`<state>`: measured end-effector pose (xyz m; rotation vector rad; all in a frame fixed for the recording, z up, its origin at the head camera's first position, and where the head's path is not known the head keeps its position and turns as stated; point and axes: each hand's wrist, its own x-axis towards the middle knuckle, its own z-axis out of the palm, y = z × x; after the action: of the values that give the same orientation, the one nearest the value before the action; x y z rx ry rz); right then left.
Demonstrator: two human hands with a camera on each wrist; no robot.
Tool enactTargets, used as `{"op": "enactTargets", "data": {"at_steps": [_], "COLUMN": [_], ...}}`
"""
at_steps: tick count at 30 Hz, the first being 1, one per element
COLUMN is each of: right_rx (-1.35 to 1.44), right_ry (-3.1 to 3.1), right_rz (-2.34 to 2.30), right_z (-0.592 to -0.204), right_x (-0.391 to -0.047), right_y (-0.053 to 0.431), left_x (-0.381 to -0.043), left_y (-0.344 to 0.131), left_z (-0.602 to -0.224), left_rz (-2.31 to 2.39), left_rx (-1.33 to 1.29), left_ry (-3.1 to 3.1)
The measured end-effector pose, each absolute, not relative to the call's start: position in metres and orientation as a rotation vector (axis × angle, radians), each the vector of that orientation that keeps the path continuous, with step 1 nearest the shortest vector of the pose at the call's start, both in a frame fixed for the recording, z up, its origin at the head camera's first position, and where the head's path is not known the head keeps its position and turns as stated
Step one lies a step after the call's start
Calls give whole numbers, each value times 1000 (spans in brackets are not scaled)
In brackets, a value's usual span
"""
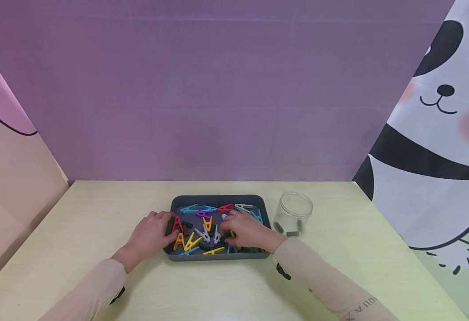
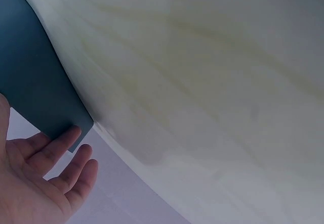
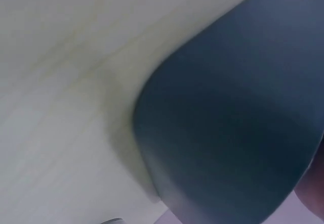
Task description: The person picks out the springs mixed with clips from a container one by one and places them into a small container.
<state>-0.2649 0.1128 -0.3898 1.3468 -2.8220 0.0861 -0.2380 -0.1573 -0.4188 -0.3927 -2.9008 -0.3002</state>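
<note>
A dark grey tray (image 1: 218, 257) holds many plastic clothespins in red, yellow, orange, blue, purple and white, mixed with small dark pieces. My left hand (image 1: 151, 232) grips the tray's left side, its thumb by the rim near an orange clothespin (image 1: 179, 241) and a red clothespin (image 1: 177, 224). In the left wrist view, fingers (image 2: 55, 150) touch the tray's outer wall (image 2: 45, 77). My right hand (image 1: 245, 229) reaches over the tray's right part, thumb and fingers apart among the clothespins, near a white clothespin (image 1: 217, 234). The right wrist view shows mostly tray wall (image 3: 228, 107), hiding its fingertips.
A clear round jar (image 1: 294, 207) without a lid stands right of the tray, with a few small dark pieces (image 1: 292, 233) at its bottom. Both stand on a pale wooden table (image 1: 202, 290). A purple cloth (image 1: 218, 98) hangs behind the table.
</note>
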Motion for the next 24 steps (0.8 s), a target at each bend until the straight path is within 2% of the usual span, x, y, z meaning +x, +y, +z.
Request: {"op": "enactTargets", "data": {"at_steps": [24], "right_rx": [1352], "right_ry": [-2909], "right_rz": [18], "right_z": [-390], "right_x": [-271], "right_y": [108], "left_x": [-239], "left_y": [-158], "left_z": [-419], "left_rz": [-291], "left_rx": [-401], "left_ry": [-2886]}}
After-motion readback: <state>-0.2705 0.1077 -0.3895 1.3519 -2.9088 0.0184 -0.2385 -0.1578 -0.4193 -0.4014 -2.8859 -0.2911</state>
